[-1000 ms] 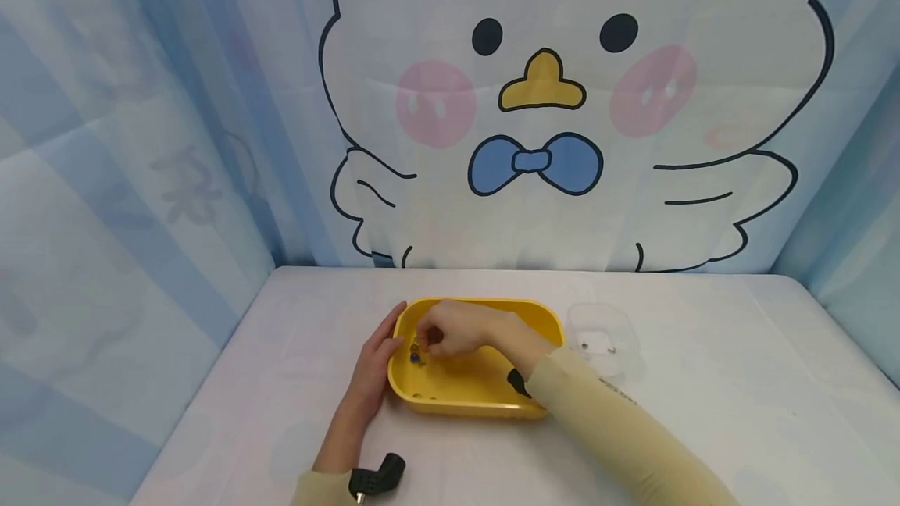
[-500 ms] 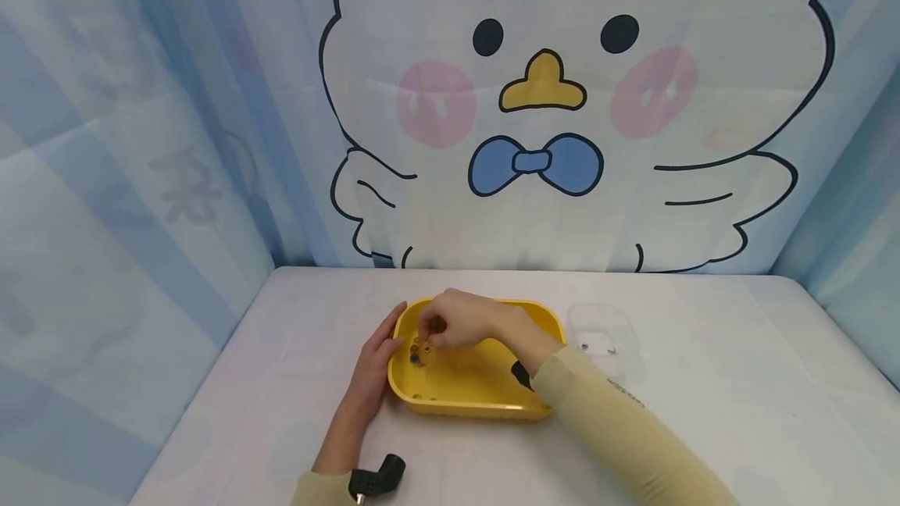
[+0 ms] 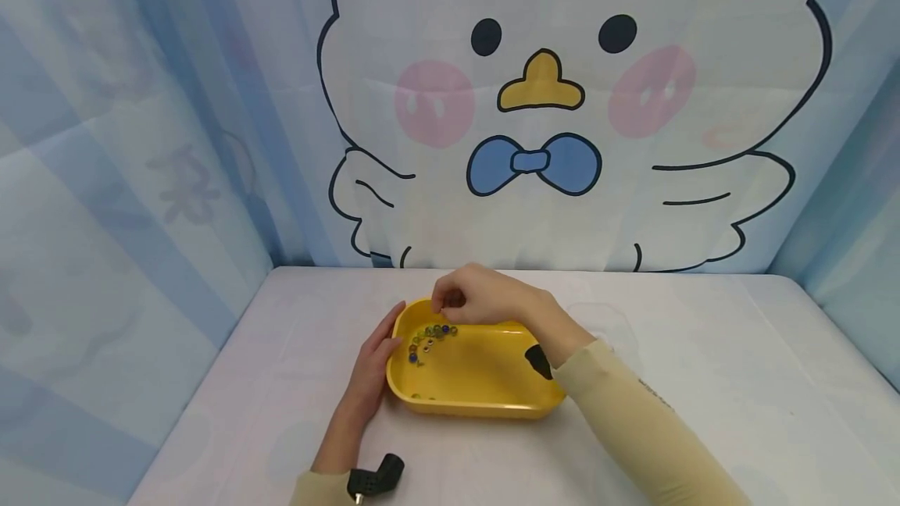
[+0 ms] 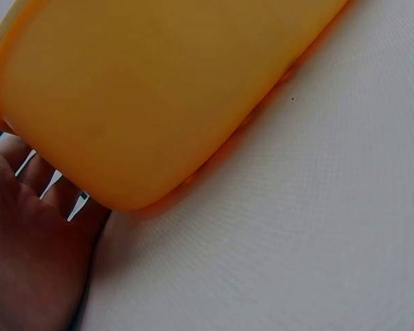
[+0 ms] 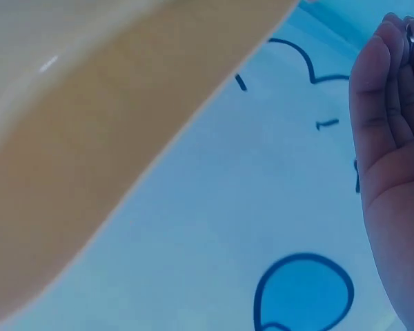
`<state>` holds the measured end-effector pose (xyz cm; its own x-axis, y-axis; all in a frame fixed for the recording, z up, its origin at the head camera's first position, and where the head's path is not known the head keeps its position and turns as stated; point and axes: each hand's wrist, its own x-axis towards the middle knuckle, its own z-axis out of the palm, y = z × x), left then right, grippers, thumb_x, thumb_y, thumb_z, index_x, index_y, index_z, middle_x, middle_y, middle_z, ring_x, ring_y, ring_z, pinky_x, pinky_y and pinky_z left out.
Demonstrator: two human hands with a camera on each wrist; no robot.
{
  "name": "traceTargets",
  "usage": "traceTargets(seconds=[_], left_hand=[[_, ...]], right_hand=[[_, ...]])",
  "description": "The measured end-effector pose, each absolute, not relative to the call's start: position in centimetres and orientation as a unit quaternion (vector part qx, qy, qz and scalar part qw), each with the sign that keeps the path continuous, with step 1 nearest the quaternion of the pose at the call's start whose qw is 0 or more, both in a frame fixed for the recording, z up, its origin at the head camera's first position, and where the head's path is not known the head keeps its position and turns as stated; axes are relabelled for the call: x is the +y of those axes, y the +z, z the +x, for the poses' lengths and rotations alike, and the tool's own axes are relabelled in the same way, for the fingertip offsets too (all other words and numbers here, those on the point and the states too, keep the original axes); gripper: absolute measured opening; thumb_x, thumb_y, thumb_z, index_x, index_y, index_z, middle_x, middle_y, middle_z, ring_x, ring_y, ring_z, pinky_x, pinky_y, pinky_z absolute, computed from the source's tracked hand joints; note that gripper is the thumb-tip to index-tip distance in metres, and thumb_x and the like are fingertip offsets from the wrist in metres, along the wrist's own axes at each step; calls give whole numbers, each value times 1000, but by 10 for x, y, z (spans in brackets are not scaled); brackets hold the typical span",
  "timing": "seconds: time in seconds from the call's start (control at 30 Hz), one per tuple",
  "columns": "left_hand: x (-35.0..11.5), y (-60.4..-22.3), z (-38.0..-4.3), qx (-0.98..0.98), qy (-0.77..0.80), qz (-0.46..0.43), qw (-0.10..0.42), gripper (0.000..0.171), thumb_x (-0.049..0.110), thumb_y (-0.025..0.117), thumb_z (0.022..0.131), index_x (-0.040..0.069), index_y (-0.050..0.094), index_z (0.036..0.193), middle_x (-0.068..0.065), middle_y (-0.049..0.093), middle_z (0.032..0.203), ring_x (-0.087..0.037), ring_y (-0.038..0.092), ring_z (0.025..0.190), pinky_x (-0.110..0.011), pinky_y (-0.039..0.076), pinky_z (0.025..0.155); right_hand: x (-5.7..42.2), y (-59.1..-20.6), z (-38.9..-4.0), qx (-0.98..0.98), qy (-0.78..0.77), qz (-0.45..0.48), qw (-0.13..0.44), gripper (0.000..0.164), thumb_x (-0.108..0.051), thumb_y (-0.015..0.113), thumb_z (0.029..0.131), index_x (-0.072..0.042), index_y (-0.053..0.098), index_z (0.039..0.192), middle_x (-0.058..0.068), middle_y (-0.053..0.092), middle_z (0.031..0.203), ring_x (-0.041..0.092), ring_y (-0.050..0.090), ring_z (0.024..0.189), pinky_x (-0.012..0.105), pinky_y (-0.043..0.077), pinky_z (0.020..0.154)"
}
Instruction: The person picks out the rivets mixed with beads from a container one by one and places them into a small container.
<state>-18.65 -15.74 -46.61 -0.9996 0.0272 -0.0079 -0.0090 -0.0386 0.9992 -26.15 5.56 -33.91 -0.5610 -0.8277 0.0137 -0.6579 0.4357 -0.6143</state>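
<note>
A shallow yellow tray (image 3: 485, 411) sits on the table, with several small glass marbles (image 3: 437, 330) in a curved cluster at its left end. My left hand (image 3: 369, 373) holds the tray's left end, thumb at the rim and fingers along the outer wall. In the left wrist view the palm is right by the tray's corner. My right hand (image 3: 485, 299) is over the far rim near the left corner, fingertips drawn together. A small shiny marble (image 5: 411, 40) shows between its fingertips in the right wrist view; most of it is hidden by the fingers.
A clear plastic box (image 3: 615, 322) stands right of the tray, partly hidden behind the right forearm. The white-covered table (image 3: 759, 373) extends to both sides. A curtain (image 3: 548, 217) with a cartoon chick hangs behind it.
My right hand has risen from among the marbles and moved toward the far rim, uncovering more marbles. Its forearm now covers much of the clear box. My left hand stays on the tray.
</note>
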Motion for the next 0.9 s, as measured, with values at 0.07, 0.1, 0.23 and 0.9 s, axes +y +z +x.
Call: traceTargets(seconds=[0.07, 0.1, 0.23, 0.9], left_hand=[[-158, -466, -186, 692, 721, 6, 12, 57, 11, 39, 102, 17, 37, 158, 0, 28, 164, -21, 19, 152, -44, 16, 122], [-158, -467, -186, 692, 722, 5, 13, 57, 11, 39, 102, 17, 37, 158, 0, 28, 164, -20, 19, 152, -44, 15, 122], [-159, -467, -186, 691, 723, 3, 12, 57, 11, 39, 102, 17, 37, 158, 0, 28, 164, -21, 19, 152, -44, 15, 122], [-158, -469, -187, 687, 727, 9, 8, 57, 9, 38, 101, 16, 37, 158, 1, 28, 164, -19, 19, 151, -43, 15, 122]], right_hand=[[60, -334, -261, 835, -295, -444, 138, 11, -5, 65, 92, -12, 71, 97, -3, 67, 89, 13, 59, 79, 25, 55, 75], [62, -332, -261, 835, -299, -442, 135, 11, -4, 65, 92, -12, 71, 97, -3, 67, 89, 13, 59, 79, 25, 55, 75], [72, -327, -259, 837, -316, -427, 131, 11, -4, 65, 92, -13, 70, 95, -4, 65, 86, 15, 59, 79, 27, 55, 75], [117, -328, -246, 850, -352, -384, 82, 11, -2, 64, 92, -9, 70, 96, -3, 67, 88, 16, 60, 80, 34, 57, 77]])
